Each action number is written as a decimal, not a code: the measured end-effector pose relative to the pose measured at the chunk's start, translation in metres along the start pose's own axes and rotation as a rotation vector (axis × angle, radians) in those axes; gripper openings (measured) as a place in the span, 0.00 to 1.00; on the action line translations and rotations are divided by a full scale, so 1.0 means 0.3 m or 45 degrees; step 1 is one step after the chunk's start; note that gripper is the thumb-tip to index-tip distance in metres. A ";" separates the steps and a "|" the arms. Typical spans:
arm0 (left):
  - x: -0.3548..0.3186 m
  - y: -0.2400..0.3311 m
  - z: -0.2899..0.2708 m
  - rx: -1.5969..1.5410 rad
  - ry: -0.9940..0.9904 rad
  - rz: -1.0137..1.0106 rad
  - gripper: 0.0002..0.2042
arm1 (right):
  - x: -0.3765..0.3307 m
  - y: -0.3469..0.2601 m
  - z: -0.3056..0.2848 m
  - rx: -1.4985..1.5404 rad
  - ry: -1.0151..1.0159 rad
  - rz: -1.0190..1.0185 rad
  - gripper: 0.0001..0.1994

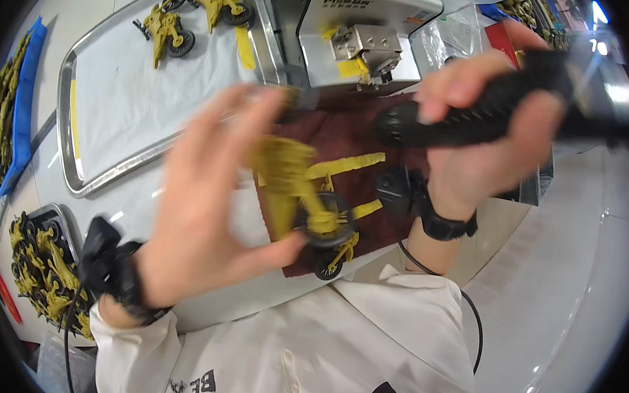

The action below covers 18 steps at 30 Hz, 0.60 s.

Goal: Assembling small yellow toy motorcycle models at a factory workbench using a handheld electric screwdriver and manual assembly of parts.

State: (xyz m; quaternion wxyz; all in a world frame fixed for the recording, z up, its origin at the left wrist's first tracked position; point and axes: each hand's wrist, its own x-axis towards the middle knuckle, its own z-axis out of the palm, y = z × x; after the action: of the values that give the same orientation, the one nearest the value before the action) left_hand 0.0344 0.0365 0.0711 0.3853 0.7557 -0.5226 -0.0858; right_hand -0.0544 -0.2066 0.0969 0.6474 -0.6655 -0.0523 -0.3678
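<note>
My left hand [204,182], blurred by motion, is closed on a yellow toy motorcycle [287,177] with black wheels, its thumb by the lower wheel. The toy is tilted over a maroon cloth [357,141] with yellow tape strips. Another black wheel with yellow parts [329,264] shows just below; I cannot tell whether it belongs to the same toy. In my right hand [468,159] is a thick black ribbed-handled tool [427,128], held level over the cloth's right side. Its far end, dark and shiny silver, is smeared at the right. Both wrists wear black straps.
A metal tray [65,131] lined with white sheet bears two yellow toy motorcycles [167,30]. Beyond the cloth stands a grey-white machine [317,34] with a metal fixture [370,45]. More toys fill a lower-left tray [64,221] and a blue bin [23,135]. Cables hang from my wrists.
</note>
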 end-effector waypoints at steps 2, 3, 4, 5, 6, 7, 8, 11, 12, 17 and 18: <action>0.033 0.005 0.141 0.060 -0.130 -0.029 0.50 | -0.008 -0.092 -0.004 0.075 0.030 -0.041 0.37; 0.035 -0.022 0.207 0.105 -0.153 -0.026 0.49 | -0.008 -0.109 -0.002 0.159 0.052 -0.112 0.39; 0.031 -0.026 0.236 0.085 -0.157 -0.075 0.49 | -0.005 -0.122 -0.013 0.090 0.050 -0.175 0.38; 0.028 -0.024 0.248 0.068 -0.159 -0.123 0.49 | 0.001 -0.134 -0.020 -0.011 0.081 -0.212 0.36; 0.024 -0.025 0.248 0.059 -0.164 -0.115 0.49 | -0.001 -0.133 -0.033 0.005 0.092 -0.210 0.36; 0.015 -0.025 0.235 0.085 -0.203 -0.076 0.49 | 0.002 -0.128 -0.046 0.023 0.102 -0.210 0.35; 0.008 -0.018 0.224 0.113 -0.240 -0.038 0.49 | 0.009 -0.114 -0.047 0.038 0.159 -0.198 0.35; -0.009 0.027 0.198 0.090 -0.393 -0.009 0.49 | 0.065 -0.064 -0.074 -0.131 0.431 -0.084 0.33; -0.012 0.034 0.194 0.065 -0.393 -0.008 0.49 | 0.084 -0.051 -0.071 -0.217 0.392 -0.145 0.32; 0.011 0.011 0.176 0.116 -0.192 -0.086 0.49 | 0.111 -0.006 0.154 0.052 0.595 -0.303 0.28; 0.019 -0.003 0.187 0.152 -0.121 -0.097 0.49 | 0.117 -0.047 0.157 0.073 0.544 -0.138 0.27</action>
State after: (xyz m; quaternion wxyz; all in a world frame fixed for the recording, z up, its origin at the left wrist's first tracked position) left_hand 0.0078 0.0042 0.0335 0.3107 0.7919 -0.5152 -0.1048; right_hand -0.0170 -0.1762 0.1332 0.6416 -0.5500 0.0399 -0.5331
